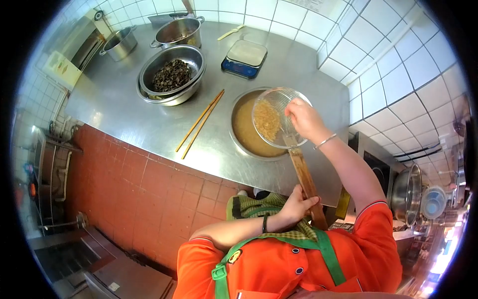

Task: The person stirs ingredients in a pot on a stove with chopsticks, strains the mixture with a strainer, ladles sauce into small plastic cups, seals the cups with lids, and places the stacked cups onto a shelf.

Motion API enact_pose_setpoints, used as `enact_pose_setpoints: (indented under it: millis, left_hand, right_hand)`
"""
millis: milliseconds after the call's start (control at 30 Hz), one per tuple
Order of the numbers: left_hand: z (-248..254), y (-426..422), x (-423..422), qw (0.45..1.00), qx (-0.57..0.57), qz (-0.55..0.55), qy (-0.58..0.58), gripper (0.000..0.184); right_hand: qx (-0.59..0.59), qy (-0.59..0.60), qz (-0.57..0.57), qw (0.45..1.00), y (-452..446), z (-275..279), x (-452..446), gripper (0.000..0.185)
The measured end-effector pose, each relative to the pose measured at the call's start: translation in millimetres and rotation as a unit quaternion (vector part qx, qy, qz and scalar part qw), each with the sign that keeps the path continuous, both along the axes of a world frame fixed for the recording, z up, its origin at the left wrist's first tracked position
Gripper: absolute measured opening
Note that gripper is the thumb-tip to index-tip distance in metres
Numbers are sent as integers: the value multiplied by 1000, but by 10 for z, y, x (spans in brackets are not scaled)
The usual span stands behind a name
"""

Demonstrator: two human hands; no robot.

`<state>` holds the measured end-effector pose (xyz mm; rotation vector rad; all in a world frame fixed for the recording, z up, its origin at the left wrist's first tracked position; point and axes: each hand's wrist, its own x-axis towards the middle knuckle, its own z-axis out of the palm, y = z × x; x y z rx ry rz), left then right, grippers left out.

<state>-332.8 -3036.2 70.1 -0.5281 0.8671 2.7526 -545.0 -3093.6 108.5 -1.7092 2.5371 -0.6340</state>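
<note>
My left hand (298, 203) is wrapped round the wooden handle (302, 172) of a wire-mesh strainer (287, 102). The strainer's mesh bowl hangs over a wide metal basin (234, 130) of cloudy brown liquid (246, 119). Small pale tan pieces (267, 120) lie gathered in the mesh. Over the right side of the strainer is my right hand (304, 119), its fingers curled together at the mesh. Whatever is between those fingertips is hidden.
Left of the basin lie wooden chopsticks (201, 122). Nested metal bowls (195, 74) hold dark chopped pieces (172, 75). Behind them stand two metal pots (186, 30). A kitchen scale (244, 59) sits near the tiled wall (391, 92). The steel counter's front edge (164, 153) borders a red floor.
</note>
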Motion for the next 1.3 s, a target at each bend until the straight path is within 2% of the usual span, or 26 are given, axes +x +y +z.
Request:
enact_pose_setpoints:
  millis: [67, 133, 167, 267, 300, 367, 400, 467, 533, 600, 667, 800, 867, 967, 1067, 1100, 1167, 1200, 1233, 1300]
  left_hand:
    - [-14, 18, -3, 1000, -11, -5, 1, 35]
    - [-50, 59, 1, 1000, -9, 5, 26, 35]
    - [-66, 81, 5, 1000, -8, 6, 24, 35]
    - [-72, 92, 8, 999, -15, 13, 33, 34]
    - [-93, 91, 0, 998, -48, 2, 32, 34]
    - [-119, 101, 2, 996, -80, -6, 31, 35]
    - [-100, 89, 2, 997, -75, -11, 33, 35]
    - [-115, 89, -2, 997, -70, -14, 35, 36]
    - [-160, 116, -7, 994, -102, -21, 33, 36]
    - [-160, 136, 5, 996, -77, -5, 41, 35]
    - [-152, 132, 4, 997, -52, 12, 49, 35]
    - [-106, 134, 3, 996, -82, -10, 36, 36]
    - [-113, 140, 0, 996, -79, -21, 32, 36]
    - [-189, 192, -12, 992, -118, -33, 33, 36]
    - [-202, 197, -8, 994, -94, 13, 48, 37]
    - [-186, 191, -4, 992, -119, 13, 46, 38]
    - [-144, 155, -13, 988, -145, 9, 52, 38]
    - [-33, 102, 16, 994, -100, -1, 38, 38]
    - [32, 60, 17, 998, -56, -12, 24, 38]
    - [31, 23, 1, 997, -64, -27, 30, 37]
  right_hand:
    - [-35, -6, 13, 999, -47, -62, -12, 8]
    - [7, -117, -27, 993, -193, -77, 80, 8]
    - [8, -118, -27, 993, -253, -115, 99, 8]
    - [-40, -101, 27, 994, -421, -242, 129, 9]
    - [-40, -102, 30, 994, -451, -261, 140, 9]
    - [-106, 18, 77, 991, -491, -294, 166, 10]
    - [-106, 18, 79, 991, -514, -312, 164, 10]
    - [-34, 5, 63, 997, -569, -337, 147, 8]
    - [-17, 9, 60, 998, -603, -415, 112, 9]
    - [0, 11, 56, 998, -586, -388, 111, 11]
    - [17, -99, -8, 995, -538, -189, 170, 12]
    - [-22, -88, 28, 995, -449, -243, 101, 11]
    - [-43, -15, 50, 998, -445, -282, 146, 10]
    - [-6, 24, 50, 998, -477, -435, 83, 10]
    - [-36, -11, 9, 999, -401, -235, 149, 13]
    - [-36, -10, 8, 999, -361, -198, 137, 13]
    - [-70, -281, -68, 955, -261, -105, 46, 13]
    - [-59, -502, -101, 857, -195, -33, -16, 18]
    - [-65, -496, -107, 859, -124, 83, -10, 18]
    - [-109, -734, -49, 668, 67, 345, 136, 24]
